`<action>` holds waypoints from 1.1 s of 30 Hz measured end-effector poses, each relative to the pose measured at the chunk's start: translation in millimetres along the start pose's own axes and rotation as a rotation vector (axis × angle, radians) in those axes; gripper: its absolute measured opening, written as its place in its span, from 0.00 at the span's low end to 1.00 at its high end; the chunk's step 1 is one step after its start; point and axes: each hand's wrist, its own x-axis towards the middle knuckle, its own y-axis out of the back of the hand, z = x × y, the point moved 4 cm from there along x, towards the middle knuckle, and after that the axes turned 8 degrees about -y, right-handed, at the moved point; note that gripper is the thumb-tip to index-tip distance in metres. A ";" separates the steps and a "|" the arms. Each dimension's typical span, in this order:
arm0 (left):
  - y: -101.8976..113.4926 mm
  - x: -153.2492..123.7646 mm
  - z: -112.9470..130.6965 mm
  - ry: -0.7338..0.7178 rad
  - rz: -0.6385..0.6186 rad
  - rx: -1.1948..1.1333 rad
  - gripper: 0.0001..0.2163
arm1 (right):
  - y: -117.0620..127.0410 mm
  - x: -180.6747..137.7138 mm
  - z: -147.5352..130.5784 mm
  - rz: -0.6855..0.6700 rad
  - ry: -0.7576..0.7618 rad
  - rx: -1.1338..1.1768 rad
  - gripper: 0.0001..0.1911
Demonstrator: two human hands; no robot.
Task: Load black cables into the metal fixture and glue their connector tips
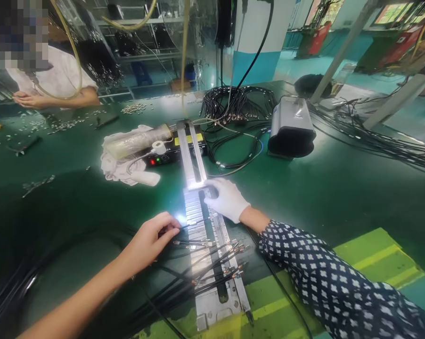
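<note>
A long metal fixture (207, 306) with a row of narrow plates and a central slot lies lengthwise in front of me. My left hand (159, 233), bare, is closed in a pinch on a thin black cable (189, 225) that reaches across the plates. My right hand (228, 197), in a white glove, has its thumb and fingers closed on the near end of a slotted metal frame (187, 157) at the fixture's far end. Several black cables with metal ends (230, 254) lie across the near half of the fixture.
Behind the fixture are a black control box (163, 159) with lights, a wrapped roll (138, 141) on white cloth, and a grey-black device (292, 127). A cable bundle (237, 103) lies further back. A co-worker (53, 75) sits at the far left. Yellow-green matting (378, 259) lies right.
</note>
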 end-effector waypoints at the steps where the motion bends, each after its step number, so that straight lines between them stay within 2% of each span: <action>1: 2.8 -1.8 -2.1 0.014 0.024 0.018 0.13 | -0.3 -0.6 -0.6 -0.001 -0.006 -0.001 0.25; 6: 7.6 -2.3 -10.7 0.027 0.064 0.101 0.14 | 5.0 -19.5 -2.3 -0.018 -0.004 0.010 0.27; 10: -4.8 11.9 -6.5 -0.031 0.041 0.122 0.11 | 12.7 -39.5 0.0 0.019 0.013 0.045 0.20; 12: -13.3 20.9 -1.4 -0.069 0.021 0.118 0.11 | 15.2 -48.1 -0.1 0.091 0.097 0.044 0.17; 14: -19.8 27.7 2.9 -0.105 0.003 0.117 0.12 | 14.2 -55.4 -3.0 0.139 0.257 0.018 0.11; 17: -22.0 30.2 3.8 -0.140 -0.007 0.126 0.14 | 8.3 -59.9 -6.0 0.129 0.397 -0.027 0.05; 21: -7.6 17.2 -14.2 -0.142 0.011 0.170 0.15 | 6.2 -56.2 -6.7 0.120 0.367 -0.021 0.05; 28: 39.8 -18.2 -70.2 -0.075 0.125 0.342 0.15 | 6.4 -54.8 -3.8 0.117 0.334 0.044 0.06; 30: 40.9 -19.7 -72.5 -0.085 0.116 0.349 0.13 | 6.4 -55.4 -3.4 0.123 0.336 0.054 0.05; 33: 30.7 -14.3 -63.3 -0.131 0.049 0.304 0.11 | 6.8 -55.6 -3.7 0.115 0.340 0.062 0.06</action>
